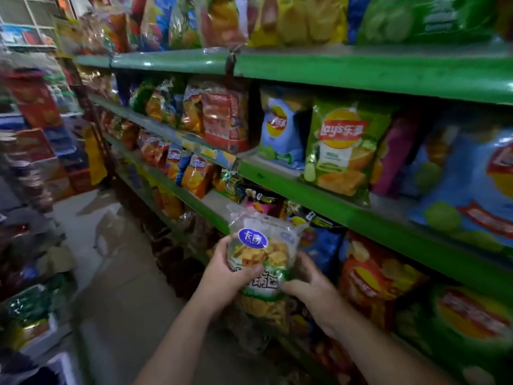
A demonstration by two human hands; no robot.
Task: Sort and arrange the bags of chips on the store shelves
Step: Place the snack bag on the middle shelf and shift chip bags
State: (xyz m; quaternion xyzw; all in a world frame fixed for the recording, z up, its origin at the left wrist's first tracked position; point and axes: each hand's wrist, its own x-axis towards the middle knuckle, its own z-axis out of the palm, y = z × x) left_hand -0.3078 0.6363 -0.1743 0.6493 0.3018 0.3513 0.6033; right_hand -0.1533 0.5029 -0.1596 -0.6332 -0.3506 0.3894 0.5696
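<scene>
Clear chip bag (262, 245) gripped between left hand (231, 269), right hand (311, 284).

The left hand (233, 269) grips the left side of a clear bag of chips (263, 245), thumb across its front; the right hand (308, 284) grips its lower right. Above them, a green Lay's bag (341, 145) stands at the front edge of the middle shelf (274, 180), just beside a pale blue bag (280, 132).
</scene>
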